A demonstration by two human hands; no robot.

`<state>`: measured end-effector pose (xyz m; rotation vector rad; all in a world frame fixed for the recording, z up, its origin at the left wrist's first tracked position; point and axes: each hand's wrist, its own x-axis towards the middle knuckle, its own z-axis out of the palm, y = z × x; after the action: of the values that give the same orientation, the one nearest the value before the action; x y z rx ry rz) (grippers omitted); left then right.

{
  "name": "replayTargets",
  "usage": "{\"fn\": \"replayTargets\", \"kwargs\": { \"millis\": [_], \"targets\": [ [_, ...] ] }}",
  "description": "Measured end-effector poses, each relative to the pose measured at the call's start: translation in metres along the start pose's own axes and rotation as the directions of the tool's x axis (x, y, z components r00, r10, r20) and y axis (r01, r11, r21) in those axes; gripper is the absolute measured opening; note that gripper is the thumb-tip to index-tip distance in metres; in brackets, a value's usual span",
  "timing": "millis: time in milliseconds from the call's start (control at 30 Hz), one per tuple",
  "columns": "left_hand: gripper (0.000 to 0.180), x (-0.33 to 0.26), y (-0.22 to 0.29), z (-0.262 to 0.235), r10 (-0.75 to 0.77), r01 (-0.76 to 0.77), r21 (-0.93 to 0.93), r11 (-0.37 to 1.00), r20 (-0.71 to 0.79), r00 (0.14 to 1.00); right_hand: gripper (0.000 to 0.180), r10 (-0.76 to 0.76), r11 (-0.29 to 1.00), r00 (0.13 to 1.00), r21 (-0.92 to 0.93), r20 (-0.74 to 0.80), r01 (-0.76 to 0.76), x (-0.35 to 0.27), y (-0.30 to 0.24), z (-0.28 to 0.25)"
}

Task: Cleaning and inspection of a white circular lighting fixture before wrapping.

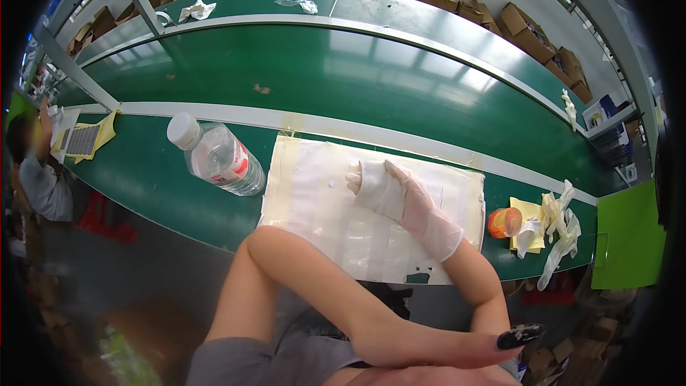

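Bare left hand [457, 347] lies slack across the lap; gloved right hand [400, 196] grips a white pad [375, 186].

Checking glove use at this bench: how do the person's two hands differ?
The right hand wears a thin whitish glove; the left hand is bare, with a dark-painted nail. The right hand lies out on the white mat, fingers curled on a white piece; the left hand sits low, off the mat, near the right elbow. Both forearms are bare.
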<state>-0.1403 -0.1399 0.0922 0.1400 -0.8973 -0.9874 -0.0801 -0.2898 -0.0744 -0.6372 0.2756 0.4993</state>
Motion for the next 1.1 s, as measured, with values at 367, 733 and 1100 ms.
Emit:
{"fn": "replayTargets", "kwargs": {
  "millis": [367,733,1100],
  "targets": [
    [0.060,-0.003,0.014,-0.005,-0.147,0.145,-0.028,0.989,-0.066,0.987,0.057,0.019,0.999,1.000,0.038,0.014,-0.020,0.000,-0.002,-0.002],
    [0.059,0.007,0.034,0.024,0.087,-0.030,0.170,0.985,-0.342,0.936,0.055,0.025,1.000,1.000,-0.009,0.019,-0.025,-0.009,-0.005,0.017],
    [0.027,0.003,0.027,0.011,0.558,-0.500,-0.501,0.706,0.829,-0.042,0.056,-0.023,0.999,0.996,-0.036,0.081,0.026,-0.004,0.000,0.001]
  ]
}}
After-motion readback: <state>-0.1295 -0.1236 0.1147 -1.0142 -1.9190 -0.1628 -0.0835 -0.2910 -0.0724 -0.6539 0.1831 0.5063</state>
